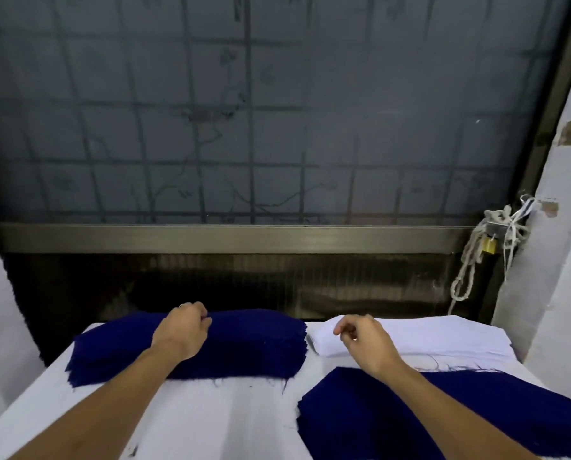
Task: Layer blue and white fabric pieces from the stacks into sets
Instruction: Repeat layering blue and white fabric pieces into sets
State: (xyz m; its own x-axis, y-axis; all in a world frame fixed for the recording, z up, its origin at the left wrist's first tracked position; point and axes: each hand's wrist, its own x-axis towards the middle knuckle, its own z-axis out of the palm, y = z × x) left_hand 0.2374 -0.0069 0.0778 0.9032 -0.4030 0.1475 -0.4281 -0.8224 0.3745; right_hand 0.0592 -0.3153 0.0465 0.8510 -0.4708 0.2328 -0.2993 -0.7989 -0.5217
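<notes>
A thick stack of dark blue fabric pieces [244, 343] lies at the table's far left. My left hand [184, 330] rests on top of it, and its curled fingers pinch the top blue piece at the far edge. A stack of white fabric pieces [443, 336] sits at the far right. My right hand [363, 340] is over its left end with thumb and fingers curled close together; whether they hold a white piece is hidden. Nearer me on the right lies a layered pile with a blue piece [443, 416] on top.
The white-covered table [211, 419] runs from the stacks to me. Behind it stands a frosted window with a metal grid [244, 127] above a metal sill. A knotted rope and a padlock [490, 244] hang at the right, beside a white wall.
</notes>
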